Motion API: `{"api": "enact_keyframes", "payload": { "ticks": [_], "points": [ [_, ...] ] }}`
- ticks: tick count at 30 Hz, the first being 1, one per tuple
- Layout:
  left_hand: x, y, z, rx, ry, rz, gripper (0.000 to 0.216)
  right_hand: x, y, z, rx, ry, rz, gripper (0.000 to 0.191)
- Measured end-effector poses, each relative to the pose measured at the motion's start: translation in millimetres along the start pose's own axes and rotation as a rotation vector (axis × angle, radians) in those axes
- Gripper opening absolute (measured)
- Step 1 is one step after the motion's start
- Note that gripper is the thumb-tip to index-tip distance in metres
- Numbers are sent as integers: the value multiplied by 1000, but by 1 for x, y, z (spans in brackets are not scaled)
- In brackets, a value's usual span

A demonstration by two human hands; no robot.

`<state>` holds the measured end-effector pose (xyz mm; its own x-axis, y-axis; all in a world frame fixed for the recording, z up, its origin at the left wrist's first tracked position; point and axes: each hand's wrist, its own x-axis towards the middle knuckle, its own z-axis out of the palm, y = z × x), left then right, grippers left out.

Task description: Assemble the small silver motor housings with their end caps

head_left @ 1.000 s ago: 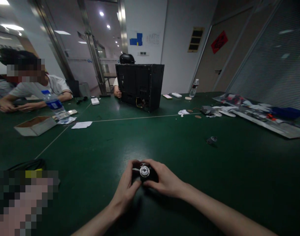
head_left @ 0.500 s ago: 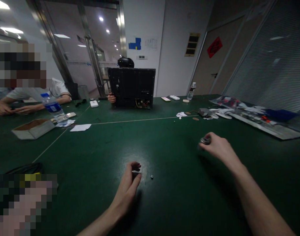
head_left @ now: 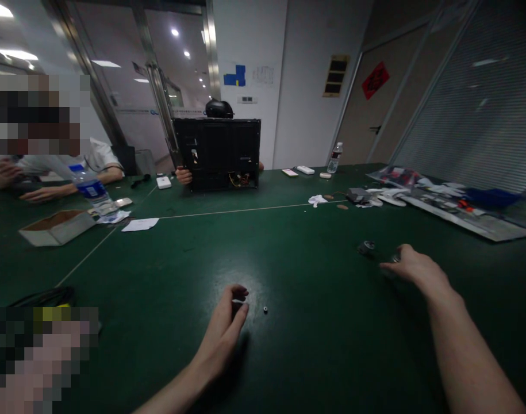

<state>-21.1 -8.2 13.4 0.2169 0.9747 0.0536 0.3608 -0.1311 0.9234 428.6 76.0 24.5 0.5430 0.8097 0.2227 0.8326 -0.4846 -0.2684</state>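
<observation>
My left hand (head_left: 228, 319) rests low over the table in the middle, its fingers curved and a gap between thumb and fingertips. Just to the right of it lies a tiny ring-shaped part (head_left: 265, 310), dark with a pale face. My right hand (head_left: 420, 270) is farther out on the right, thumb and fingers closed around a small grey metallic piece (head_left: 396, 256) that is mostly hidden and blurred. On the table left of those fingertips is a small dark grey part (head_left: 366, 248) with a round metallic end. It is apart from the hand.
A person holds up a black panel (head_left: 217, 152) across the green table (head_left: 254, 247). Another person sits at the left, near a water bottle (head_left: 90, 187) and an open box (head_left: 58, 227). Tools and bags lie around a tray (head_left: 487, 227) at the right. Cables (head_left: 42, 296) lie lower left.
My right hand has moved right, and a dark grey part now lies where it was. My left hand stays in place. The black panel has shifted slightly left.
</observation>
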Motion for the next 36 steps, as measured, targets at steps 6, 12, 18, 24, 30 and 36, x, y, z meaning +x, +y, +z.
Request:
{"api": "enact_keyframes", "payload": {
  "ticks": [6, 12, 18, 24, 30, 36],
  "points": [
    [0, 0, 0, 23, 2, -1, 22, -54, -87, -14, -1, -88, -414, 44],
    [0, 4, 0, 30, 0, -6, 20, -155, -176, -15, 202, -613, -1140, 20],
    [1, 2, 1, 31, 6, 29, 18, -184, -192, 6, 176, -602, -1161, 13],
    [2, 0, 0, 50, 31, 34, 17, -188, -189, 12, 1030, -1160, -758, 9],
    [3, -2, 1, 50, 16, 44, 17, -203, -190, 33, 1558, -1570, -61, 39],
    [4, -1, 2, 54, -22, 51, 16, -204, -188, 39, 1609, -1602, 8, 34]
  ]
}}
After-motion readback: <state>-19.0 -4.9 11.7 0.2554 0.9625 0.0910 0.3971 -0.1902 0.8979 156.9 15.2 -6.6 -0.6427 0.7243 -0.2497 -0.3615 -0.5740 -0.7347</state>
